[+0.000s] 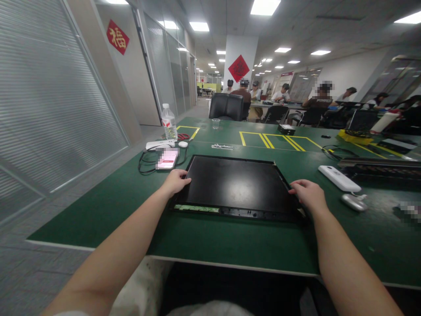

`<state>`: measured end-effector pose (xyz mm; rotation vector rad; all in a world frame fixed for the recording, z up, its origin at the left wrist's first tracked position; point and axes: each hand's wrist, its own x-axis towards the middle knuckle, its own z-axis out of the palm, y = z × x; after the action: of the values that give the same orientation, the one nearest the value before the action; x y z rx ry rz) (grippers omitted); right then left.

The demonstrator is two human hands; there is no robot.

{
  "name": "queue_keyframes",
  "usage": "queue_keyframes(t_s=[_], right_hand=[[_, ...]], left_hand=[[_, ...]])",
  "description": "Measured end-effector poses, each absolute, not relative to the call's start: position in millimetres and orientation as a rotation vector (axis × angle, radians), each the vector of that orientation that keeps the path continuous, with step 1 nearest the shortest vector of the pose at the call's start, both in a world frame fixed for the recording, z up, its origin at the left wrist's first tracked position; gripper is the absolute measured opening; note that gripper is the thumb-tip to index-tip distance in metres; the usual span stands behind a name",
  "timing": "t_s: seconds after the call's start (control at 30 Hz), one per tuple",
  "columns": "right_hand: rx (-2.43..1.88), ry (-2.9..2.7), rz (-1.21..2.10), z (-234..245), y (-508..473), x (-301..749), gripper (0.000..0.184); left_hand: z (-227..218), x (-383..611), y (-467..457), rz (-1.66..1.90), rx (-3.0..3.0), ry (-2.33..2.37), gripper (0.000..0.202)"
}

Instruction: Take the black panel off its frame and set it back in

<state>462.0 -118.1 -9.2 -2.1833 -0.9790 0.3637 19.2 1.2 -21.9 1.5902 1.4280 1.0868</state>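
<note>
Flat on the green surface (pixel 98 210), straight ahead: a black panel (pixel 237 184), glossy side up. Long axis left to right across the view. Near long edge, with a pale green strip and small holes, turned toward the body; far long edge toward the yellow tape lines (pixel 272 139).

Left hand (pixel 176 181) at the left short edge, grip loosely curled, fingertips on the frame; thumb hidden, so hooked under or not, cannot tell. Right hand (pixel 309 195) at the right short edge by the front corner, grip slack and spread, fingers lying on top of the frame, closed round nothing.

Open room: bare green between the near edge and the surface's front lip, plus a bare band behind the far edge. Tighter at the sides: pink-backed phone (pixel 167 159) and looped black cable (pixel 146 163) just off the far left corner; white device (pixel 338 178) and silver mouse (pixel 353 202) near the right hand. Well apart, further back: water bottle (pixel 169 122), clear cup (pixel 215 123), black chair (pixel 226 106).
</note>
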Motion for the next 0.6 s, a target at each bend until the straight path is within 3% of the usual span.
queue_keyframes(t_s=[0.6], right_hand=[[-2.2,-1.002,0.322,-15.7,-117.8,468.3,0.021]], left_hand=[[-28.4,15.1,9.3,1.123,1.727,1.486,0.019]])
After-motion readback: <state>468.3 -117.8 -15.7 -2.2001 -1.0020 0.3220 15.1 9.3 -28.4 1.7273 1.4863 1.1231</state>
